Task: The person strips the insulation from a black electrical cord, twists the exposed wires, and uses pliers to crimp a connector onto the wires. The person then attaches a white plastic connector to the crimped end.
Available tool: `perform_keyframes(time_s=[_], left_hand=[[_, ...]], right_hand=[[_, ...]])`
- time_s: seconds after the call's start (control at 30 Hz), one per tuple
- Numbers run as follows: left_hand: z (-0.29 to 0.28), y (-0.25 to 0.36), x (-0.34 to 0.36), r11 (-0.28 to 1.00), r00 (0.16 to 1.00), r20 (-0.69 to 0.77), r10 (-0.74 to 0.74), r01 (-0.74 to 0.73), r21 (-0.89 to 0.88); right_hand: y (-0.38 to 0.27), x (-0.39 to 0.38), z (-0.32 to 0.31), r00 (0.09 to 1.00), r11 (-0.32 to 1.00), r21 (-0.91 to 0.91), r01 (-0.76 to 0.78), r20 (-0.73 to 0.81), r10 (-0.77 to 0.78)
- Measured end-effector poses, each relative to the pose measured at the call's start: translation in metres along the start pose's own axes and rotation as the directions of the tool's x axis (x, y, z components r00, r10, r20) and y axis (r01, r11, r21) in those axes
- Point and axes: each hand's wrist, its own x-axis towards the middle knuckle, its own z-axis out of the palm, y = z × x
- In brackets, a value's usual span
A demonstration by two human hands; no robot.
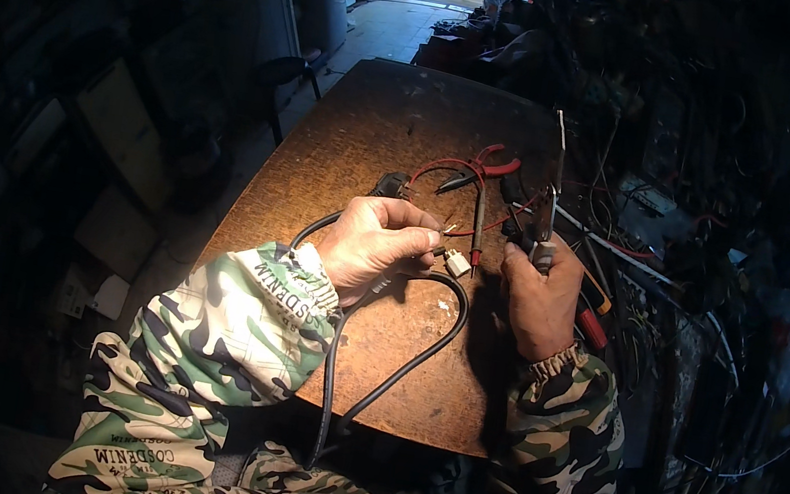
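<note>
Wire ends (450, 228) are pinched in left grip (380, 245), metal tool (542, 256) clasped in right grip (544, 298). Slippage is risked — cable (429, 351) snagging below left.

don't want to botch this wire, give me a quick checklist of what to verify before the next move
1. Left hand holding the wire end: ok, tips stick out.
2. Right hand gripping the metal tool: ok.
3. Metal tool apart from wire end: ok, gap visible.
4. Black cable wholly on the table: not ok, droops over the near edge.
5. White connector undamaged: cannot tell, too small.
</note>
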Motion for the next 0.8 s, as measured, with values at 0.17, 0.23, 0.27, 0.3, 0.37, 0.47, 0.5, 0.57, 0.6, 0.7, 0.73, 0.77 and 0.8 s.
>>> perform_keyframes(time_s=[0.17, 0.23, 0.27, 0.3, 0.37, 0.47, 0.5, 0.57, 0.6, 0.7, 0.73, 0.77, 0.8], left_hand=[[0.004, 0.004, -0.003, 0.998, 1.0, 0.006, -0.007, 0.007, 0.058], [0.005, 0.005, -0.003, 0.996, 1.0, 0.017, -0.016, 0.014, 0.083], [0.005, 0.004, -0.003, 0.995, 1.0, 0.022, -0.02, 0.018, 0.095], [0.006, 0.004, -0.003, 0.994, 0.999, 0.027, -0.025, 0.022, 0.106], [0.006, 0.005, -0.004, 0.993, 0.998, 0.06, -0.035, 0.028, 0.114], [0.004, 0.004, -0.004, 0.993, 0.995, 0.083, -0.057, 0.048, 0.105], [0.003, 0.004, -0.004, 0.994, 0.994, 0.085, -0.064, 0.055, 0.099], [0.001, 0.007, -0.005, 0.999, 0.996, 0.083, -0.039, 0.037, 0.029], [-0.001, 0.009, -0.006, 1.0, 0.996, 0.08, -0.025, 0.026, -0.006], [-0.02, 0.004, 0.001, 0.981, 0.982, 0.168, 0.084, -0.052, -0.185], [-0.022, 0.004, 0.003, 0.977, 0.982, 0.16, 0.103, -0.069, -0.203], [-0.023, 0.005, 0.003, 0.973, 0.982, 0.152, 0.11, -0.075, -0.219], [-0.025, 0.007, 0.003, 0.968, 0.982, 0.145, 0.117, -0.081, -0.236]], right_hand=[[0.003, 0.001, -0.001, 0.989, 0.987, 0.156, -0.044, 0.146, 0.021], [-0.005, -0.004, 0.004, 0.982, 0.952, 0.298, -0.075, 0.188, 0.019], [-0.004, -0.005, 0.006, 0.981, 0.952, 0.302, -0.042, 0.195, -0.018], [-0.003, -0.005, 0.007, 0.978, 0.952, 0.306, -0.009, 0.201, -0.055], [0.0, -0.004, 0.007, 0.971, 0.96, 0.276, 0.039, 0.217, -0.101], [0.0, -0.005, 0.006, 0.973, 0.989, 0.124, 0.079, 0.208, -0.104], [-0.005, -0.006, 0.005, 0.979, 0.996, 0.042, 0.084, 0.182, -0.09], [-0.006, -0.005, 0.005, 0.981, 0.983, -0.104, 0.153, 0.138, -0.138], [-0.003, -0.003, 0.001, 0.973, 0.962, -0.167, 0.215, 0.123, -0.196], [-0.003, 0.001, -0.025, 0.924, 0.844, -0.377, 0.382, 0.17, -0.343], [0.001, 0.002, -0.034, 0.912, 0.808, -0.424, 0.41, 0.181, -0.368], [0.004, 0.003, -0.039, 0.899, 0.773, -0.459, 0.437, 0.197, -0.391], [0.005, 0.005, -0.042, 0.893, 0.75, -0.486, 0.449, 0.217, -0.394]])
